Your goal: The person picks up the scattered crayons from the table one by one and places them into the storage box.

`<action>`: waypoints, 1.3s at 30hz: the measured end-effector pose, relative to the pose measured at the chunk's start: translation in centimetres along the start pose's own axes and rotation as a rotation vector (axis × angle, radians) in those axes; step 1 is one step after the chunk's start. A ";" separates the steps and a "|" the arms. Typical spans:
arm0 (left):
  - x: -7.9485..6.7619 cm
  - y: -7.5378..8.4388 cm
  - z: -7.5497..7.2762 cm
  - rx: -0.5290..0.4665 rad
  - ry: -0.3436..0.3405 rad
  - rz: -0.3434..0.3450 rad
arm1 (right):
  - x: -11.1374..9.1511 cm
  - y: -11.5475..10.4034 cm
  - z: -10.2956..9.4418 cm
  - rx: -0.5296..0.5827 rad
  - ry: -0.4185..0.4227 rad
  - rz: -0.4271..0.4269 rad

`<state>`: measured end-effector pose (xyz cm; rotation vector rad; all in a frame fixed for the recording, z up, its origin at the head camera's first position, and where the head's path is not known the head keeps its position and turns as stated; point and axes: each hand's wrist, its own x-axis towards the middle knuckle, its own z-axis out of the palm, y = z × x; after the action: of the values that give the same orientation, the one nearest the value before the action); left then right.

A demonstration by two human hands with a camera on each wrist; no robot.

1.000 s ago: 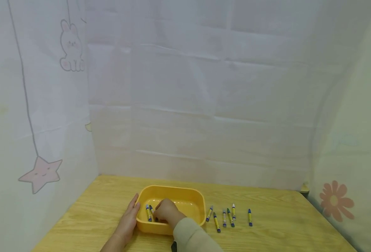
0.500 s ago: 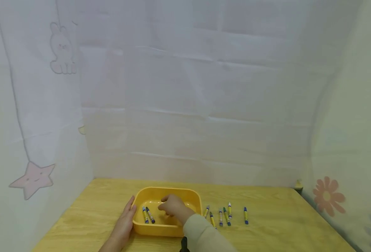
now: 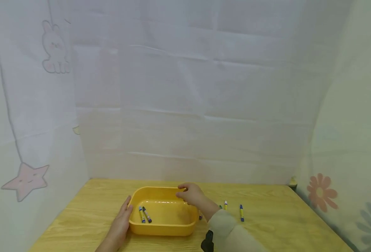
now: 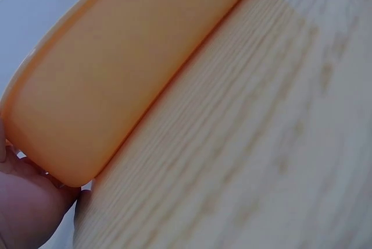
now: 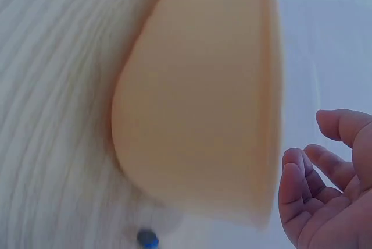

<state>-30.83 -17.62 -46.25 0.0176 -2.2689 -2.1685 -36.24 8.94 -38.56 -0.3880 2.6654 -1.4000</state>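
On the wood-grain table, a yellow plastic tub stood flat, two crayons on its floor near the left wall: one light-blue-tipped crayon and one dark-tipped crayon, lying close together, though whether they touched could not be told. The left hand rested against the outside of that wall, fingers extended rather than curled round it. The right hand hung above the tub's back right corner, apart from the rim, thumb and forefinger spread, the other fingers loosely bent, with nothing pinched between them. Right of the tub lay a blue crayon, well apart, and a white-tipped crayon; a green tip and a dark blue end peeped out beside the right arm, which hid the rest.

Done well, a pass over the rim seemed to ask for a quiet left palm, bracing the tub without shoving it, and a right wrist high enough to keep the sleeve off the edge. For a slim crayon, thumb and forefinger would probably have served best from above, at mid-wrapper, since a glancing touch could have set it rolling.
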 end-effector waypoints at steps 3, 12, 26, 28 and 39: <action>0.1 -0.1 -0.2 0.000 0.005 0.001 | -0.3 1.1 -1.7 -0.009 0.032 0.004; 0.0 -0.2 -0.6 0.009 0.000 -0.022 | -2.8 5.0 -5.9 -0.066 0.148 0.059; -0.2 0.1 -0.8 0.034 0.001 -0.020 | -5.5 12.0 -9.6 -0.134 0.274 0.176; -0.2 0.1 -0.9 0.034 0.004 -0.022 | -5.8 12.5 -9.8 -0.142 0.281 0.185; -0.5 0.4 -1.2 0.043 -0.004 -0.025 | -6.9 14.2 -10.2 -0.168 0.304 0.254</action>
<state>-30.31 -18.78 -45.76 0.0424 -2.3299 -2.1323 -34.25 26.63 -44.60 0.1631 2.9499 -1.2490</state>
